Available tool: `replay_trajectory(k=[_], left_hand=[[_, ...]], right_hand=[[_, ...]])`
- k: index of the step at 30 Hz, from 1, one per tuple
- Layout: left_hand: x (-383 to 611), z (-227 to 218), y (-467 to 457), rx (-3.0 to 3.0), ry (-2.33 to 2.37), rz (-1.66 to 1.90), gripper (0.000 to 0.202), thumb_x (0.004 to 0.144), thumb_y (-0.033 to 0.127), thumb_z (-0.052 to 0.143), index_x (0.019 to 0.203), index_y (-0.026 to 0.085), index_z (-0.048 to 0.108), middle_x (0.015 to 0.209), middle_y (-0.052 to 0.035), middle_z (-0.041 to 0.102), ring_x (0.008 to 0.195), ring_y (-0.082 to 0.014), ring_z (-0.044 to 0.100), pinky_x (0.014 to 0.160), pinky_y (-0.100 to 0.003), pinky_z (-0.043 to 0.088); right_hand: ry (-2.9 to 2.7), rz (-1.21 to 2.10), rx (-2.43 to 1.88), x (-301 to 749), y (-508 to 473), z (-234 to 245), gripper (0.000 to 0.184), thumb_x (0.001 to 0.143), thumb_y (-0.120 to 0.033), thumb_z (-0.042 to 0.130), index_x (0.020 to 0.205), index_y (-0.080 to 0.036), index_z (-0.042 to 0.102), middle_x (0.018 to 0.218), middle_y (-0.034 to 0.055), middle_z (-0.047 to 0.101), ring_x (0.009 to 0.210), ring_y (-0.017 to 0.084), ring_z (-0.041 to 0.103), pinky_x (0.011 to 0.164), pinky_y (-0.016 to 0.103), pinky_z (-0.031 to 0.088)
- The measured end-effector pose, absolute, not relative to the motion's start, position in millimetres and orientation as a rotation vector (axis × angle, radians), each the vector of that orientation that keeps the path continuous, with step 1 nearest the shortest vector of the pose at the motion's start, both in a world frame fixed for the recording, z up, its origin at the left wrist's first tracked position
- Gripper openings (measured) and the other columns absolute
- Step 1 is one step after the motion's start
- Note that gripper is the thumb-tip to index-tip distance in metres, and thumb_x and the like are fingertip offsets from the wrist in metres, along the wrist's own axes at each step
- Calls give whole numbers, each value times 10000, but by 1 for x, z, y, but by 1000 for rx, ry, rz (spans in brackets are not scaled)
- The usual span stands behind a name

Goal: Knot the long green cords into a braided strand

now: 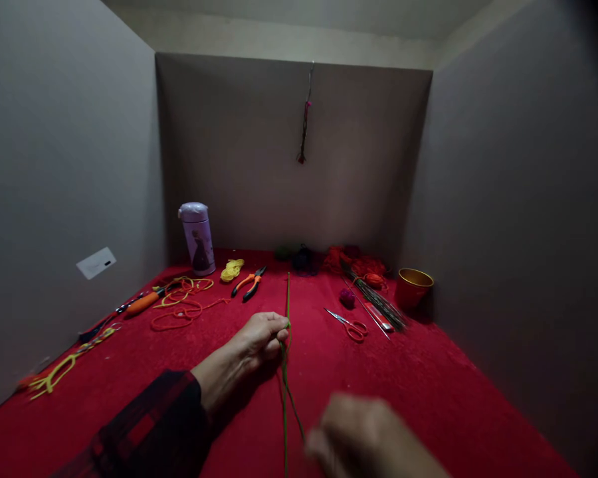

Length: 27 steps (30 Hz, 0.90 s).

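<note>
At the red cloth-covered table [453, 378], a thin straight green strand [288, 299] is pinched in the left hand [264, 335], apparently so that it is steadied. Loose green cords [285, 431] are trailed toward the blurred right hand [371, 428], whose grip cannot be made out. Red-handled metal scissors [349, 323] and orange-and-black pliers [257, 276] are set aside; by neither is the strand obstructed.

The hands [262, 337] are bare, the left sleeve [172, 408] dark with red checks.

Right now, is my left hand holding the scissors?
No, your left hand pinches green cord; the scissors lie on the red surface.
</note>
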<state>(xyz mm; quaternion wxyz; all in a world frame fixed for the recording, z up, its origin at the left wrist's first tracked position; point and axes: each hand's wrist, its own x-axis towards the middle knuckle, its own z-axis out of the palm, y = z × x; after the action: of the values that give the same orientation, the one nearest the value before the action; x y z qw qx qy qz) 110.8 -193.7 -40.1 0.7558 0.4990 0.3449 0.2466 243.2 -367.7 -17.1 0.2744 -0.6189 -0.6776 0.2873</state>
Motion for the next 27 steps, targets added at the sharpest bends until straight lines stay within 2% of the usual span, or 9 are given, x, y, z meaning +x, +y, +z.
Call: replay_trajectory(k=[2, 4, 6, 9, 13, 16, 20, 23, 27], left_hand=[[112, -44, -193, 1082, 784, 590, 258, 671, 333, 663, 642, 162, 472, 416, 68, 452, 250, -3, 187, 319, -181, 50], [112, -48, -192, 1107, 795, 618, 296, 656, 370, 696, 689, 155, 495, 435, 61, 477, 256, -4, 217, 319, -173, 67], [113, -50, -192, 1150, 794, 638, 335, 637, 403, 716, 707, 147, 513, 444, 50, 492, 270, -10, 264, 321, -167, 98], [113, -50, -195, 1235, 850, 663, 334, 634, 409, 710, 716, 139, 531, 435, 45, 495, 284, -26, 311, 321, -166, 132], [113, -42, -201, 1354, 920, 669, 250, 674, 355, 652, 695, 127, 554, 410, 57, 472, 283, -23, 281, 332, -170, 147], [113, -38, -203, 1399, 934, 653, 186, 685, 300, 615, 698, 119, 572, 411, 60, 467, 301, -27, 283, 354, -170, 164], [114, -42, -199, 1482, 962, 678, 119, 692, 230, 562, 656, 117, 566, 414, 52, 461, 345, -48, 331, 389, -177, 226], [112, -49, -194, 1616, 1023, 705, 118, 708, 208, 530, 614, 137, 533, 436, 36, 482, 385, -74, 392, 423, -193, 281], [106, -53, -191, 1933, 1126, 685, 127, 727, 209, 517, 631, 144, 568, 547, -18, 583, 506, -123, 509, 501, -225, 340]], right_hand=[[-1536, 704, -1679, 247, -332, -5, 301, 874, -433, 457, 769, -187, 595, 650, 68, 592, 590, 167, 530, 507, 264, 362], [-1318, 991, -1634, 247, -294, 2, 321, 900, -431, 418, 801, -158, 556, 570, 37, 548, 492, 136, 497, 430, 231, 323], [-1174, 1305, -1459, 245, -263, 0, 332, 921, -395, 389, 769, -135, 528, 586, 33, 548, 456, 99, 472, 387, 195, 291], [-1109, 1508, -1297, 243, -242, -16, 333, 903, -373, 443, 704, -117, 520, 595, 33, 545, 431, 65, 436, 356, 166, 259], [-1076, 1552, -1234, 247, -241, -33, 215, 788, -293, 596, 686, -113, 535, 594, 18, 539, 429, 48, 415, 345, 146, 235], [-1018, 1629, -1182, 249, -244, -33, 173, 709, -228, 651, 652, -115, 534, 584, 7, 524, 442, 36, 411, 363, 131, 234], [-984, 1616, -1251, 247, -244, -33, 158, 719, -169, 588, 605, -127, 487, 542, -12, 477, 402, 27, 370, 351, 144, 197], [-1031, 1485, -1426, 247, -242, -38, 196, 762, -200, 540, 595, -154, 448, 478, -48, 402, 351, 34, 319, 333, 170, 162], [-1115, 1420, -1497, 249, -241, -44, 199, 739, -228, 561, 602, -174, 427, 444, -74, 362, 332, 34, 289, 338, 183, 154]])
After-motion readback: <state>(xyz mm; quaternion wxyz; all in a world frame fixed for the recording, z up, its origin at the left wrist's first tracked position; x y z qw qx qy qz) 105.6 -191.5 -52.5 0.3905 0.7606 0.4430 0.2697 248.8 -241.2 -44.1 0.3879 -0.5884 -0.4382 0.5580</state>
